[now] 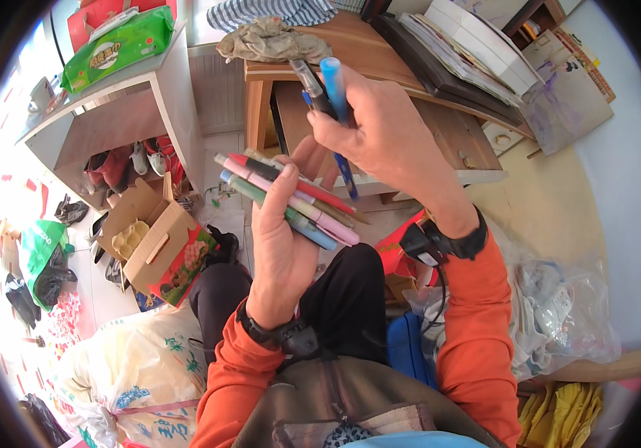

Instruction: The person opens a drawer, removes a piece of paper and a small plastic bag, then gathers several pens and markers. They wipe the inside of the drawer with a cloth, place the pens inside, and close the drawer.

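Observation:
A bundle of pens point(292, 201), with pink, red, green and light blue ones among them, lies across the palm of my left hand point(284, 252), the thumb pressed over it. My right hand point(379, 131), higher and to the right, grips a few more pens: a light blue one point(332, 84), a dark one with a clear cap point(314, 87), and a dark blue one point(345, 175) whose lower end shows beneath the hand. Fingertips of the left hand show behind the right hand's pens. The number of pens in each hand is hard to tell.
Ahead stands a wooden desk point(365, 47) with a crumpled cloth point(275, 42) and a stack of papers point(460, 56). Left are a shoe cabinet point(177, 84), an open cardboard box point(152, 246) and a large stuffed sack point(141, 358). Plastic bags point(566, 313) lie at right.

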Motion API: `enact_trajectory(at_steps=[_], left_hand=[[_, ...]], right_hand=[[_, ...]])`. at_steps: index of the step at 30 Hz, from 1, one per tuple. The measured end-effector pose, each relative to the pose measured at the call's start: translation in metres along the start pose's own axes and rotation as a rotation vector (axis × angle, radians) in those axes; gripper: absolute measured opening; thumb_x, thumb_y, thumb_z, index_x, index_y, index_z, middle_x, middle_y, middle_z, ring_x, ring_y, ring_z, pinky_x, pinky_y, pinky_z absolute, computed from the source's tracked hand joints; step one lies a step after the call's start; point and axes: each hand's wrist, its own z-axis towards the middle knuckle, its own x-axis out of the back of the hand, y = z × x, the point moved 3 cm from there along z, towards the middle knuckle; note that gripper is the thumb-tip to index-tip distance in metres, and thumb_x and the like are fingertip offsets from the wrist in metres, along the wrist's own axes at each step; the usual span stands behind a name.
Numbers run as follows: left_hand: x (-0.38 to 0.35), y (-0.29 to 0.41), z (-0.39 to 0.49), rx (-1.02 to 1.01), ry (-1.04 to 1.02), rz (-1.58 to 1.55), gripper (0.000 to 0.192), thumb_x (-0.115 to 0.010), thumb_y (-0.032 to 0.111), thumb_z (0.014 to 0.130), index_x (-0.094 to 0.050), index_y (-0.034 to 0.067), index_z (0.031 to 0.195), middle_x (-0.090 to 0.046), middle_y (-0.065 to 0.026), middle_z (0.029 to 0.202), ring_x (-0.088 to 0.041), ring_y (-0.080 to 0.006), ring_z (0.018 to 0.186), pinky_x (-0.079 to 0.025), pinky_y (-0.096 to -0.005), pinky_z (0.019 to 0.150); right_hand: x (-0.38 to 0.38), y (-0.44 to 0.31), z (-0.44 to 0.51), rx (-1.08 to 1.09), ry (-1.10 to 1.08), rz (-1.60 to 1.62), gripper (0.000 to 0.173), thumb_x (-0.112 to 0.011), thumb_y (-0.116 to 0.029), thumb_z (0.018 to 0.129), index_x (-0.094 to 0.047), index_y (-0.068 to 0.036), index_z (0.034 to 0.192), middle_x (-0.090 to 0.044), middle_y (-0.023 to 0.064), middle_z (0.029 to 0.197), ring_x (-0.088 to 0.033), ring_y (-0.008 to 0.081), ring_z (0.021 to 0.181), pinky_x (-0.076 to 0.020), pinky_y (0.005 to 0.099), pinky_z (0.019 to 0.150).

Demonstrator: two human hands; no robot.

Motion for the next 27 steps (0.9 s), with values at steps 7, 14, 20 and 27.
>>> enact_trajectory(at_steps=[7,14,20,27], left_hand=[[0.001,-0.017,-0.012,0.199,-0.045,-0.020,0.031,-0.061,0.020,0.097,-0.053,0.006,0.123,-0.062,-0.0062,0.113,-0.064,-0.0189,0.102,-0.054,-0.0369,0.089],[0.001,-0.019,-0.012,0.215,-0.004,0.023,0.030,-0.061,0.017,0.096,-0.053,0.006,0.123,-0.063,-0.0067,0.110,-0.065,-0.0196,0.100,-0.056,-0.0377,0.086],[-0.002,-0.022,-0.016,0.221,-0.103,0.055,0.028,-0.060,0.019,0.097,-0.054,0.005,0.121,-0.064,-0.0068,0.106,-0.066,-0.0197,0.097,-0.057,-0.0381,0.084],[0.009,-0.032,-0.012,0.165,-0.077,-0.007,0.027,-0.059,0.028,0.099,-0.059,0.011,0.119,-0.064,-0.0014,0.114,-0.061,-0.0168,0.106,-0.048,-0.0360,0.099]], right_hand=[[-0.004,-0.011,-0.030,-0.133,-0.201,0.151,0.026,-0.063,-0.022,0.093,-0.060,0.003,0.095,-0.056,0.0194,0.068,-0.052,0.0314,0.058,-0.0407,0.0381,0.056],[0.003,-0.009,-0.050,-0.135,-0.130,0.088,0.024,-0.064,-0.019,0.092,-0.060,0.004,0.098,-0.058,0.0207,0.069,-0.054,0.0347,0.058,-0.0406,0.0386,0.054],[0.012,-0.001,-0.056,-0.316,-0.062,0.173,0.026,-0.070,-0.019,0.088,-0.063,0.000,0.104,-0.062,0.0166,0.069,-0.058,0.0300,0.055,-0.0437,0.0350,0.051],[0.000,-0.034,-0.078,-0.081,-0.034,-0.219,0.028,-0.067,-0.025,0.089,-0.065,-0.007,0.110,-0.066,0.0113,0.087,-0.065,0.0315,0.073,-0.0502,0.0408,0.060]])
